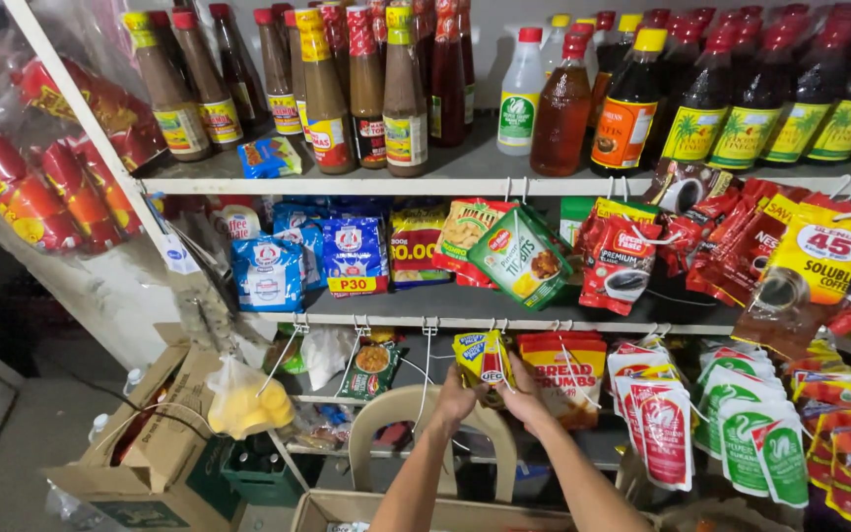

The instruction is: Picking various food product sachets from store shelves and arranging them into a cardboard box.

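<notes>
a small yellow-and-green foil sachet pack (482, 361) is held up at a white wire hook (492, 325) under the grey shelf (465, 307), pinched by the left hand (455, 398) and right hand (524, 399). whether it is fully hung cannot be told; neighbouring orange breadcrumb packets (569, 372) already hang.

The yellow packet (482, 359) looks like glossy plastic film. Far bottles (404, 94) are shiny; the near-left box (164, 448) is matt brown cardboard.

A yellow sachet pack (482, 360) is hung below the middle shelf (465, 313), left of the breadcrumb packs (568, 369), with sauce bottles (366, 89) ranged on the top shelf (396, 184).
</notes>
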